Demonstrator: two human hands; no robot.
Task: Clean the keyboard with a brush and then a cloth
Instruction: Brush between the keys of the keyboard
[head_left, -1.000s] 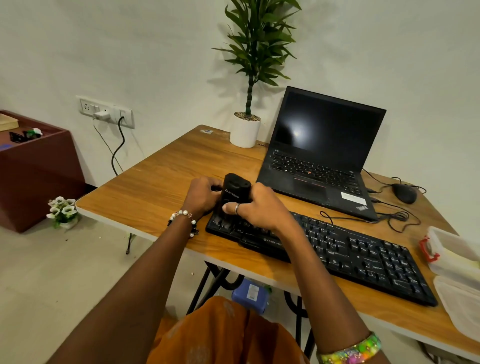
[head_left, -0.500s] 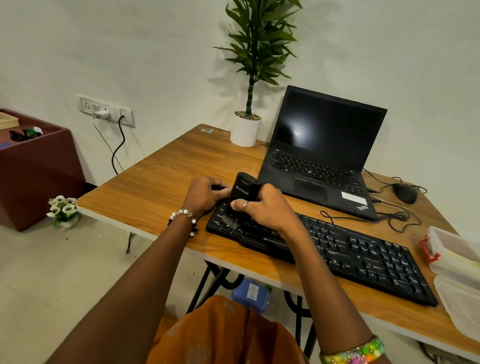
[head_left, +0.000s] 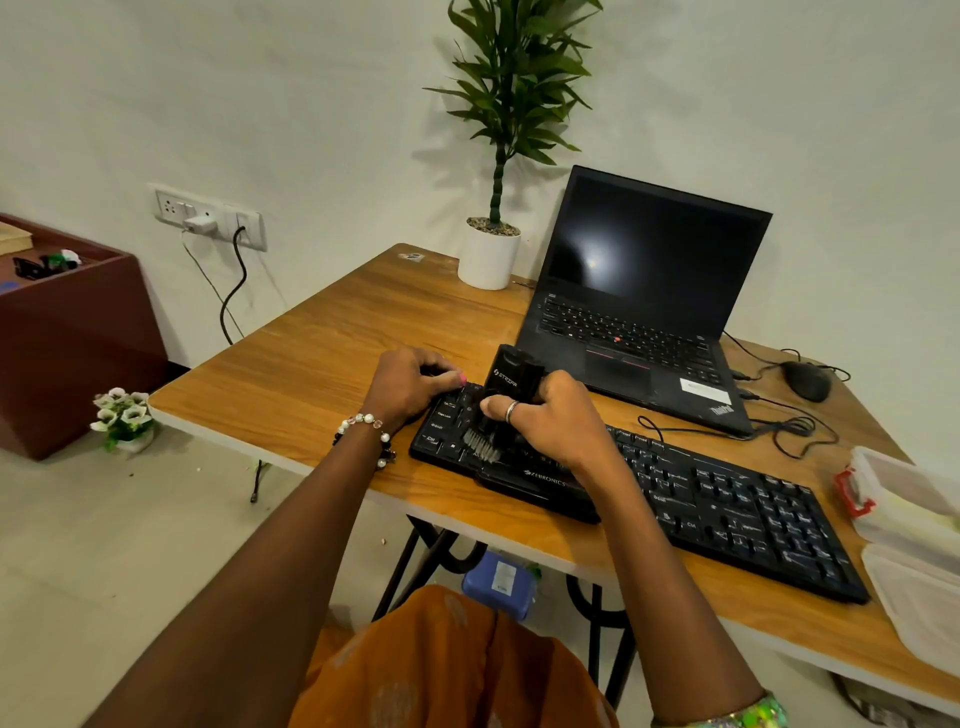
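A black keyboard (head_left: 727, 514) lies slanted across the wooden table (head_left: 322, 364). My right hand (head_left: 550, 421) grips a black block-shaped brush (head_left: 511, 382) held upright, its grey bristles down on the keys near the keyboard's left end. My left hand (head_left: 410, 382) rests on the keyboard's far left corner, fingers curled over its edge, steadying it. No cloth can be made out in view.
An open black laptop (head_left: 644, 312) stands behind the keyboard, with a potted plant (head_left: 491, 254) to its left. A mouse (head_left: 805, 379) and tangled cables lie at the right. Clear plastic containers (head_left: 909, 519) sit at the table's right edge. A maroon cabinet (head_left: 72, 332) stands on the left.
The brush has swept back and forth over the keyboard's left keys, tilting right half a second ago and now upright again. My left hand has stayed at the corner.
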